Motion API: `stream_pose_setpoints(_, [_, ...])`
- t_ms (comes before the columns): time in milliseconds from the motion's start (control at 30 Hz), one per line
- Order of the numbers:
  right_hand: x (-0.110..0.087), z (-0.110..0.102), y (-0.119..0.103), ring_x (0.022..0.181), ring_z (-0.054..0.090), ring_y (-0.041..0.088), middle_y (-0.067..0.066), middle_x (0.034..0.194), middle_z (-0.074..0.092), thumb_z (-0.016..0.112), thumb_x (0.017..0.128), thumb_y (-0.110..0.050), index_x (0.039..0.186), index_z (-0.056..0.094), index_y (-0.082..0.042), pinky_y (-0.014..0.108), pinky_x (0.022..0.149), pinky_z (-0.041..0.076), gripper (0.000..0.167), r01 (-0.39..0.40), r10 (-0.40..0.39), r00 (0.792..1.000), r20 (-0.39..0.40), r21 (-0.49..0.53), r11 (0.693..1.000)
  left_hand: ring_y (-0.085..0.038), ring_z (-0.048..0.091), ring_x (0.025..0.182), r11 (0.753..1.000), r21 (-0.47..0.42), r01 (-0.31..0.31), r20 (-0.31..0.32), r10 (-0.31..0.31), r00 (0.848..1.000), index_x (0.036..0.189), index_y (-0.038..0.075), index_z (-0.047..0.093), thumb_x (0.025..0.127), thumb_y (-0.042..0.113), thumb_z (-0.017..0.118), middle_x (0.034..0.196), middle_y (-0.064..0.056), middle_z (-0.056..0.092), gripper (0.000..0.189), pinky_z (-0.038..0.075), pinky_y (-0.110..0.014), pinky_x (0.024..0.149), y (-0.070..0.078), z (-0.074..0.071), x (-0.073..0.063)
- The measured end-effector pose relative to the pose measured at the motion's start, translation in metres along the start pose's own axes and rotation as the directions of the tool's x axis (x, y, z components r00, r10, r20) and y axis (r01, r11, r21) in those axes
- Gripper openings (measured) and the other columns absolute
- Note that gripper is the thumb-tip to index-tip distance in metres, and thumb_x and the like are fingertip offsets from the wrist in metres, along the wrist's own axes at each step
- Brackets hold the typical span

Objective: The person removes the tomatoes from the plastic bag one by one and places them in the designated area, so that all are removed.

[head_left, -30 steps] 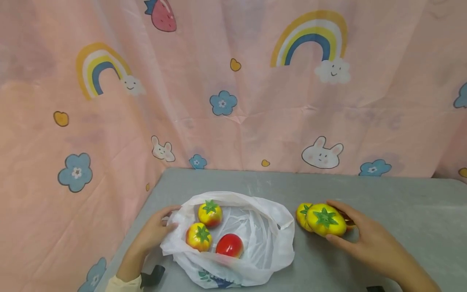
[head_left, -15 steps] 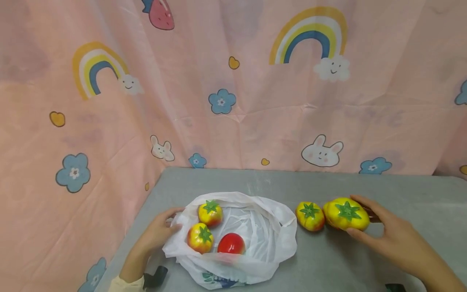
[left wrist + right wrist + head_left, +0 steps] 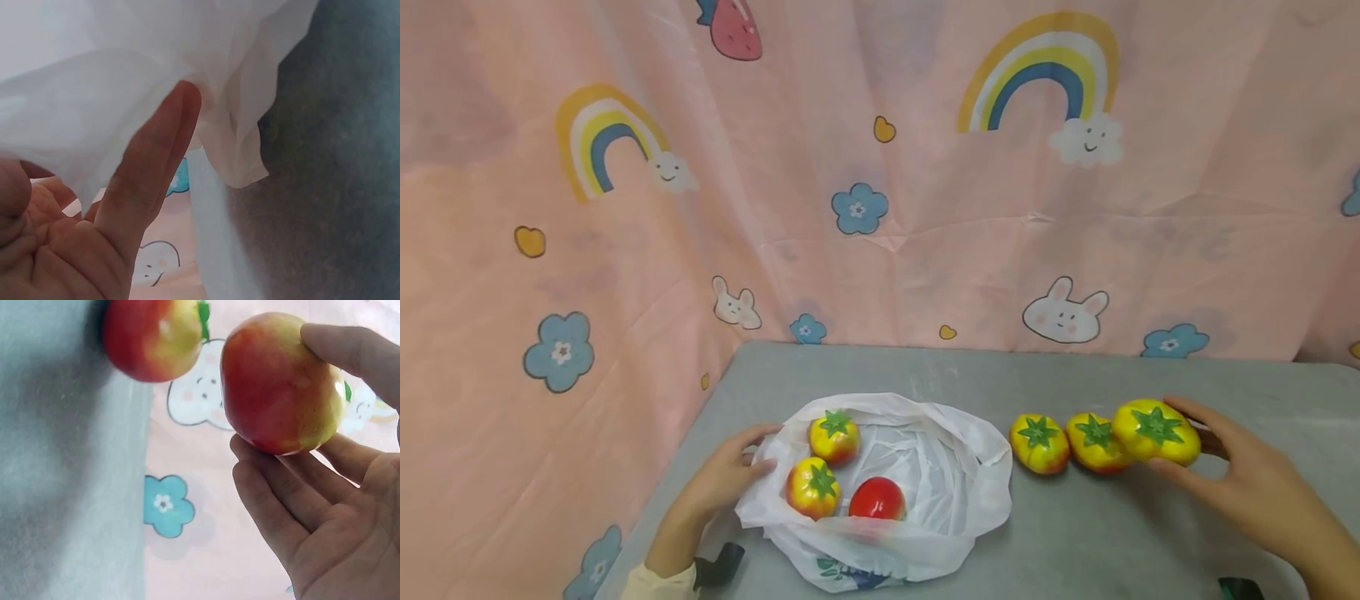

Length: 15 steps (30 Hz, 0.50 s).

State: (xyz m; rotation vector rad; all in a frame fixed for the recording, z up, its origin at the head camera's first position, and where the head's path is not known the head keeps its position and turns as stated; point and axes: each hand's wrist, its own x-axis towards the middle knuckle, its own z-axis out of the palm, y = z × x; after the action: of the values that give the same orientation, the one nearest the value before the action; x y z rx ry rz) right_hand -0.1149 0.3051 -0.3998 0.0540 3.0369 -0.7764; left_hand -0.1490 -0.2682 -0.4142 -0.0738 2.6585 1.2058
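A white plastic bag (image 3: 940, 550) lies with its mouth open, its near side printed in green and blue. Inside are two yellow-and-red toy tomatoes (image 3: 814, 490) with green star-shaped leaves and a red one (image 3: 877, 500) with no leaf showing. At the bag's left side, my left hand (image 3: 726, 471) grips the plastic; the left wrist view shows a long finger (image 3: 153, 156) along the film. My right hand (image 3: 1247, 475) holds another toy tomato (image 3: 1156, 432) between thumb and fingers, its red underside filling much of the right wrist view. That tomato overlaps its neighbour (image 3: 1093, 442) in the head view.
One more toy tomato (image 3: 1039, 444) rests close to the bag's right edge, forming a row with its neighbour on the grey table (image 3: 1075, 542). Behind the table hangs a pink curtain (image 3: 925, 275) with rainbows, flowers and rabbits.
My right hand has moved right with its tomato, away from the bag. Two tomatoes on the table now show in a row where the held one hid them. The left hand has hardly moved.
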Motion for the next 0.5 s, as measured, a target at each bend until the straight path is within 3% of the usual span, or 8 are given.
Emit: stream_pose_setpoints(500, [0.008,0.001,0.019,0.111,0.047,0.06,0.043,0.145,0.03,0.061,0.09,-0.062,0.152,0.019,0.009,0.068,0.082,0.046,0.103,-0.112,0.112,0.994,0.003,0.011,0.994,-0.03,0.065,0.109,1.0,0.01,-0.002,0.001,0.002,1.0,0.139,0.014,0.056,0.092,0.007,0.067,0.137,-0.017,0.056,0.049,0.059,-0.047,0.09,0.001,0.0,0.0])
